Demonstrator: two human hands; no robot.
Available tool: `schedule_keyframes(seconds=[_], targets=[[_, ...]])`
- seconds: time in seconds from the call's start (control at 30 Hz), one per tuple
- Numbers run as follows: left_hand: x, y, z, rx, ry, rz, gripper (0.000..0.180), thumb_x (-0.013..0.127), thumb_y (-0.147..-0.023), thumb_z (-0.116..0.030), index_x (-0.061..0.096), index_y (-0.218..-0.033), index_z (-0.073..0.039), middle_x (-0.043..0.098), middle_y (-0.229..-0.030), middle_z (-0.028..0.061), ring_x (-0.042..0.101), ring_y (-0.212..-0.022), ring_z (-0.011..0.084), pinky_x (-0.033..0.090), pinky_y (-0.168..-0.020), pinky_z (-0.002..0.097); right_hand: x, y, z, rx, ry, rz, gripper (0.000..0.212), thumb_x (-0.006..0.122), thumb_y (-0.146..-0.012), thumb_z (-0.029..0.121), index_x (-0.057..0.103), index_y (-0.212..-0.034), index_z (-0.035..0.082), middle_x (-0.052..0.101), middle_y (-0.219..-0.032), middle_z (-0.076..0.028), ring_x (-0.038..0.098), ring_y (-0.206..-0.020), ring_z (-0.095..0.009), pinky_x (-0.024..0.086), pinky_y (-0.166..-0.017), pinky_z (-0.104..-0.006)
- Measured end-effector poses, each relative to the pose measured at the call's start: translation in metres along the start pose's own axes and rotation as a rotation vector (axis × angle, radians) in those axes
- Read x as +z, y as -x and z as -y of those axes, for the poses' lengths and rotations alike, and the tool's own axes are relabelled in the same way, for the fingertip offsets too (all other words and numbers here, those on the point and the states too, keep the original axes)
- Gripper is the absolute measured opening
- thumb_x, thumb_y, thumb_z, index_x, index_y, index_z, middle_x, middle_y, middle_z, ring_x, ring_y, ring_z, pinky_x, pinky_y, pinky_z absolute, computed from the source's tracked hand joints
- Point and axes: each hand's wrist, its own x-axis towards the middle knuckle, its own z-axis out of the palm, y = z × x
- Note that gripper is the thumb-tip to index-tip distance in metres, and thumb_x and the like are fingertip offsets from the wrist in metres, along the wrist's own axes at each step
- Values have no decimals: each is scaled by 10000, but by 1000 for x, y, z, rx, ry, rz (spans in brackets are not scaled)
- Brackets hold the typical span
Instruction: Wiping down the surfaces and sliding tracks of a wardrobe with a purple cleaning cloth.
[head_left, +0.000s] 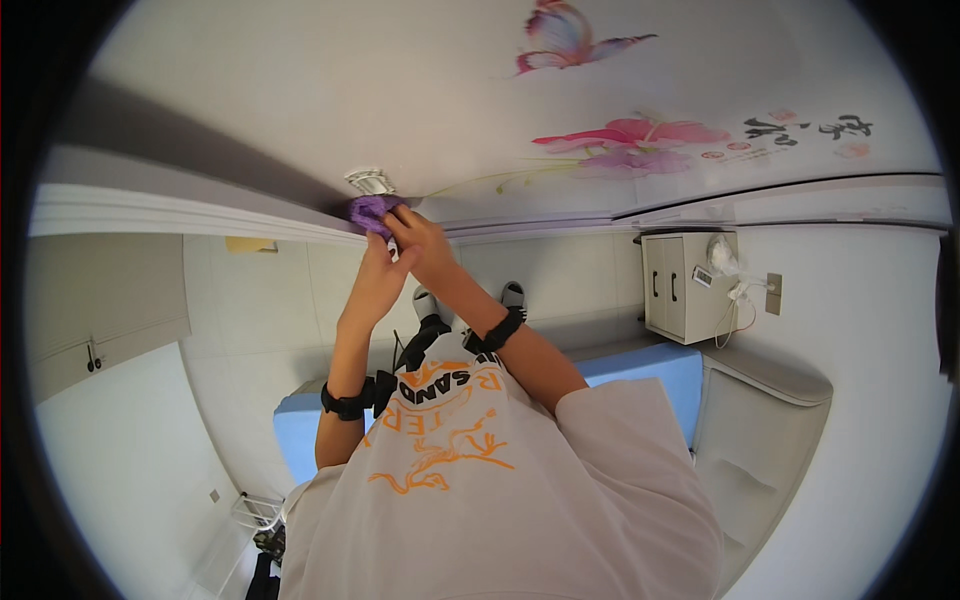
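A bunched purple cloth (368, 213) lies against the edge of a pale panel, just below a small whitish ridged fitting (370, 181). My right hand (424, 248) reaches up from the right, its bent fingers pressed onto the cloth. Close beside it on the left, my left hand (376, 278) has its fingertips at the cloth's lower edge and its thumb touching the right hand. Part of the cloth is hidden behind the fingers. Black bands circle both of my forearms.
Butterfly and pink flower pictures (640, 135) decorate the large white panel (300, 90) ahead. At right stands a small two-door cabinet (668, 285) with a plastic bag and cables by a wall socket. A blue-covered bed (655, 385) lies behind me. My slippered feet (513, 294) stand on tiles.
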Motion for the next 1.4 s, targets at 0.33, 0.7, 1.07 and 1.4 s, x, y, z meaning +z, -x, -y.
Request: schedule_keyframes(seconds=[0.33, 0.7, 1.07, 1.4], targets=[[134, -59, -66, 263, -265, 502, 475, 635, -898, -253, 448, -1211, 50, 563, -1130, 200, 544, -1062, 271, 420, -925, 365, -135, 65, -91, 288, 146, -321, 378, 534, -751, 9, 544, -1125, 64, 554, -1008, -176, 553, -894, -408, 469, -749, -460], [374, -125, -129, 440, -192, 619, 288, 560, -855, -175, 505, -1006, 64, 597, -868, 237, 568, -749, 324, 452, -684, 419, -317, 97, -188, 350, 385, -753, 360, 583, -785, 76, 470, -1121, 13, 488, -1055, -190, 505, -978, -390, 423, -821, -428], [370, -113, -129, 390, -34, 622, 514, 565, -854, -72, 419, -1339, 16, 568, -1223, 174, 548, -1134, 230, 454, -923, 365, -328, 101, -192, 371, 411, -743, 512, 600, -744, -3, 394, -1212, -7, 440, -1135, -225, 482, -1025, -428, 416, -864, -474], [180, -71, -92, 137, 22, 908, 412, 516, -930, -67, 488, -1340, -34, 557, -1311, 78, 526, -1192, 189, 415, -1000, 330, -346, 92, -205, 479, 635, -814, 562, 578, -714, -93, 367, -1234, -54, 432, -1124, -243, 460, -1038, -451, 397, -883, -476]])
